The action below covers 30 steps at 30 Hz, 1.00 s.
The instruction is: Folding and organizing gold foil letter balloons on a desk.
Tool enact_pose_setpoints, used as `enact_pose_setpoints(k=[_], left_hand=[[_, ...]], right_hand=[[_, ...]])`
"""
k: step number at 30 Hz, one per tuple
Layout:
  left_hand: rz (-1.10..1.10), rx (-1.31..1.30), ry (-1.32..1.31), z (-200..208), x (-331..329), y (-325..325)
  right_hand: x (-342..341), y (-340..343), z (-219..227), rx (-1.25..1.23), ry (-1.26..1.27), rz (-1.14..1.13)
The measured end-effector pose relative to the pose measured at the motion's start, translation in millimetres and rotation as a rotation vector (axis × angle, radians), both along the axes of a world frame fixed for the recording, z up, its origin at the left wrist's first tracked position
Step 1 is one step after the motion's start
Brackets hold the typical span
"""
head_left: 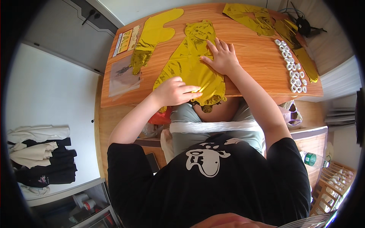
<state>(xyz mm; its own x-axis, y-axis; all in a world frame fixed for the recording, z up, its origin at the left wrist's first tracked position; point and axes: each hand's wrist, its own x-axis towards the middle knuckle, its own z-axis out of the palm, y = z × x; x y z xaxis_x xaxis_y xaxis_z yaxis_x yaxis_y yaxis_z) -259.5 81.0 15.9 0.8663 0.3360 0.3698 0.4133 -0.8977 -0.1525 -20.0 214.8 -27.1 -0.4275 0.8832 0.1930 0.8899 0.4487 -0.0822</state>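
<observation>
1. Resting palm-down, the right hand [222,57] lies spread over the right edge of a gold foil sheet [186,62], its fingers pointing away from the body and gripping nothing.
2. The left hand [175,92] sits nearer the body and to the left of the right hand; its back faces up and two fingers point rightward onto the foil's lower part. Whether it pinches the foil cannot be told.
3. The right forearm reaches up from the lower right, nearly straight; the left one slants in from the lower left, bent at the elbow.
4. The gold foil sheet lies flat and wrinkled beneath and between both hands, its lower end hanging past the near edge of the counter [253,62], just right of the left hand's fingertips. Each hand hides part of it.
5. Ahead and left of the left hand lie a second foil piece [156,32], a printed card [127,41] and, nearer, a clear plastic sleeve [123,81].
6. Well right of the right hand, small white rings [292,72] stand clustered; beyond them are more gold foil [247,17] and a black device with cables [303,26].
</observation>
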Motion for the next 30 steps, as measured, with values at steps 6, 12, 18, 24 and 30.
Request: enact_pose_setpoints(k=[6,12,18,24,30], left_hand=[[0.047,-0.044,-0.09,3,2,5],[0.001,-0.098,-0.011,23,13,15],[0.092,-0.097,0.048,32,17,4],[0.203,0.006,-0.117,7,17,-10],[0.069,-0.059,-0.093,10,4,-5]], right_hand=[[-1,0,1,-0.017,0.001,0.001],[-1,-1,2,-0.017,0.001,-0.007],[-1,-1,3,-0.034,0.004,-0.006],[-1,-3,7,-0.04,-0.007,-0.007],[-1,-3,6,-0.04,-0.006,-0.009]])
